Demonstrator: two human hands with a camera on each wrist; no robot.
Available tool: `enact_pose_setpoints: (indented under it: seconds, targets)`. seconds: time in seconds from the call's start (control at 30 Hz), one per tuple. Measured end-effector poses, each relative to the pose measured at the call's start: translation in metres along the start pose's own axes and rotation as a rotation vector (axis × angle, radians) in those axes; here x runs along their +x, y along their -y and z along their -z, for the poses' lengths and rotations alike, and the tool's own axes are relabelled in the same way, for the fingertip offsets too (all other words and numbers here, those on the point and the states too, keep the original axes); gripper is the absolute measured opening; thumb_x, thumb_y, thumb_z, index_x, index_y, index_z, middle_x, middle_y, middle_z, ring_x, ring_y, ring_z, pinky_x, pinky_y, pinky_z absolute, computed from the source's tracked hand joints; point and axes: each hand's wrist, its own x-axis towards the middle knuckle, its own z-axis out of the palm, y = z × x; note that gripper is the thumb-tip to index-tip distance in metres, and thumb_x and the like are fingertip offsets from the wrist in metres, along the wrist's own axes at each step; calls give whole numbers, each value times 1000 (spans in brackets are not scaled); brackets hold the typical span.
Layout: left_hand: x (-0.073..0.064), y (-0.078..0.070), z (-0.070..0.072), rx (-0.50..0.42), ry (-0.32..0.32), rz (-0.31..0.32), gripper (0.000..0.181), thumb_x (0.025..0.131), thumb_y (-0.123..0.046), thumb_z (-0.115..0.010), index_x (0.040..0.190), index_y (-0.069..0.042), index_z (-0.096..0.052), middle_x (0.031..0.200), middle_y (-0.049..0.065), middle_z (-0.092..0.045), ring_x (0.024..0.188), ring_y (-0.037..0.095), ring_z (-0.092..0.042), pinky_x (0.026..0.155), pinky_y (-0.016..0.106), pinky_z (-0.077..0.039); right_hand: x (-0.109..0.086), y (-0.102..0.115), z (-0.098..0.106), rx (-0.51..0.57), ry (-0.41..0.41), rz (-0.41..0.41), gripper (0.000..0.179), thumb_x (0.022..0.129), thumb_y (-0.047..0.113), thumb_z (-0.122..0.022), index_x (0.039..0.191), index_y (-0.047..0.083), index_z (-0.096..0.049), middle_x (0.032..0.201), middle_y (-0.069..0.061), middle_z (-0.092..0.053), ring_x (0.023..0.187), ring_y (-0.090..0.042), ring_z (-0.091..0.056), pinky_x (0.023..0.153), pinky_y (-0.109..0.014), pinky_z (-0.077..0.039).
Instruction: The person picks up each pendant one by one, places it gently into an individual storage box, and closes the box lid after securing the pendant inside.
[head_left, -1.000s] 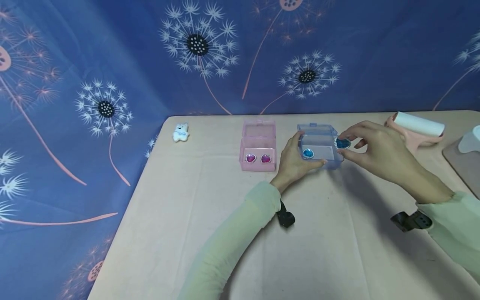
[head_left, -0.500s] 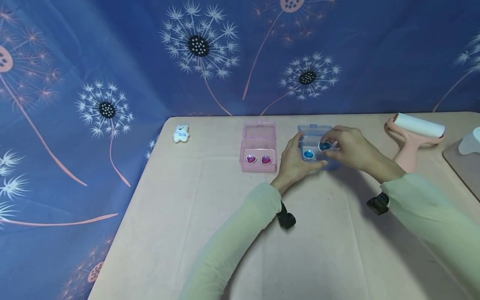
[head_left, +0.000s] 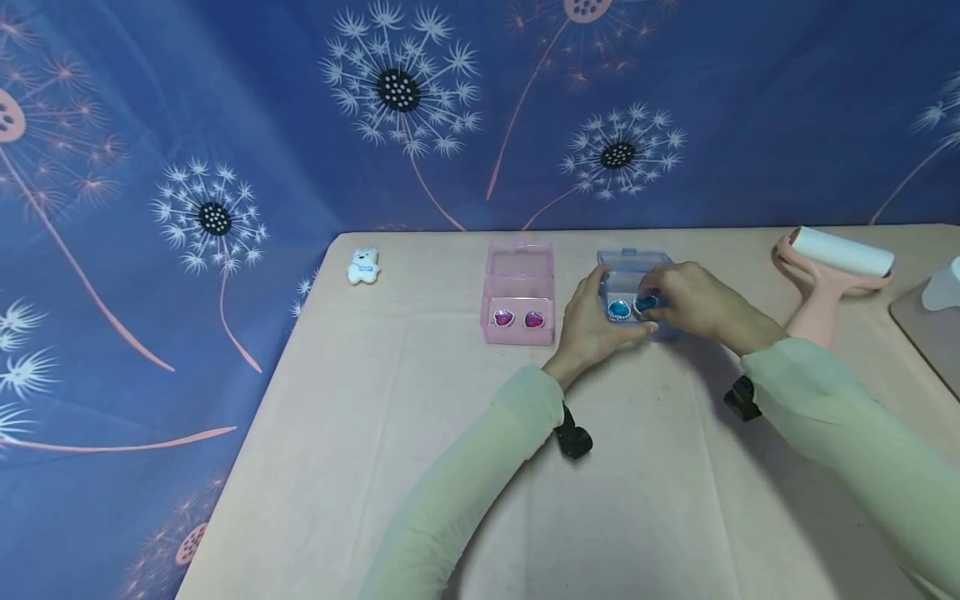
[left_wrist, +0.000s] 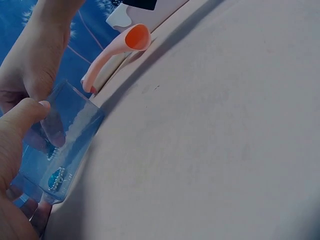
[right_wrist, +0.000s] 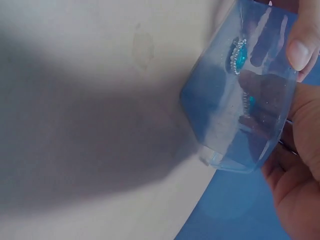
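A clear blue plastic box (head_left: 627, 262) stands with its lid raised at the back of the table. My left hand (head_left: 587, 330) grips it from the left, thumb along the front wall. Inside lies a blue jewel with a silver beaded rim (head_left: 618, 309), also visible through the wall in the right wrist view. My right hand (head_left: 701, 302) reaches into the box and pinches a second blue beaded jewel (head_left: 646, 302) beside the first. Through the plastic in the left wrist view, the right fingertips (left_wrist: 56, 136) show right at this second jewel.
Left of the blue box, an open pink box (head_left: 519, 335) holds two magenta jewels. A small white bear figure (head_left: 363, 266) is at the back left. To the right are a pink-handled lint roller (head_left: 842, 252) and a pale board-like item (head_left: 924, 325) by the table edge.
My right hand has moved left and down, carrying the second blue jewel from the box's right edge to inside it, beside the first. The left hand keeps its grip.
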Motion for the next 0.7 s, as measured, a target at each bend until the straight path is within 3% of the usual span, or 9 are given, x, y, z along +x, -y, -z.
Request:
enact_pose_setpoints:
  seconds: [0.2, 0.7]
  targets:
    - [-1, -1, -1, 0, -1, 11, 99, 68, -40, -87, 148, -20, -32, 137, 2, -51, 120, 18, -54, 99, 34, -47, 4, -2, -1, -4, 45, -48, 15, 73, 1, -79, 85, 1, -71, 83, -14, -72, 72, -25, -66, 69, -45, -55]
    - [-1, 1, 0, -1, -3, -7, 98, 68, -39, -87, 147, -19, -34, 136, 3, -52, 117, 18, -55, 98, 32, -47, 8, 1, -3, -21, 81, -68, 16, 71, 2, -80, 85, 2, -73, 84, -14, -73, 77, -30, -69, 71, -46, -56]
